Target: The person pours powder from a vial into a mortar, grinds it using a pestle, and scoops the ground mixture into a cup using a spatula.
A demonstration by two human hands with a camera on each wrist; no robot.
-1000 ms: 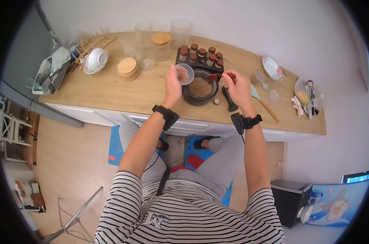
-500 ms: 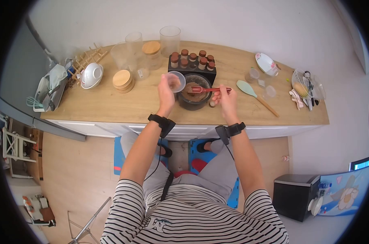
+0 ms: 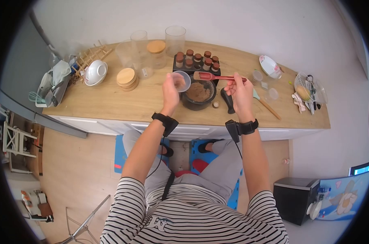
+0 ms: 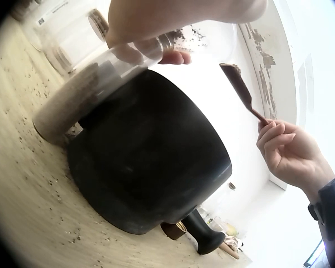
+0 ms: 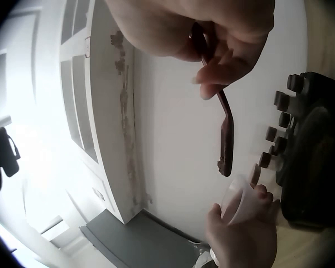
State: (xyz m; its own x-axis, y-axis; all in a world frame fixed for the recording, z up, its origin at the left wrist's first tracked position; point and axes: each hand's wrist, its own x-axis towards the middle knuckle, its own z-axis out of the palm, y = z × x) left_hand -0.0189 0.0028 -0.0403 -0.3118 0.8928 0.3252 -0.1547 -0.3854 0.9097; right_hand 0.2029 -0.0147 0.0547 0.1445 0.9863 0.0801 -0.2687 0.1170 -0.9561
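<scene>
My left hand (image 3: 170, 95) holds a small clear plastic cup (image 3: 182, 83) at the left rim of a black mortar (image 3: 195, 105); some brown powder shows inside the cup. More brown powder (image 3: 199, 93) lies in the mortar. My right hand (image 3: 241, 96) pinches the handle of a dark red scoop (image 3: 223, 77) between thumb and fingers. Brown powder sits on the scoop's end, which is raised above the mortar's far rim, near the cup. In the right wrist view the scoop (image 5: 227, 137) hangs over the cup's mouth (image 5: 240, 201). A black pestle (image 3: 228, 101) lies right of the mortar.
Behind the mortar stands a black rack (image 3: 196, 69) of brown-capped spice jars. A small jar lid (image 3: 215, 105) lies between mortar and pestle. A spatula (image 3: 269, 110) rests to the right; wood-lidded jars (image 3: 127, 79) and white bowls (image 3: 96, 73) stand left.
The scoop has come up from the powder in the mortar, carrying some on its end. My right hand has moved up and right since half a second ago; my left still holds the cup.
</scene>
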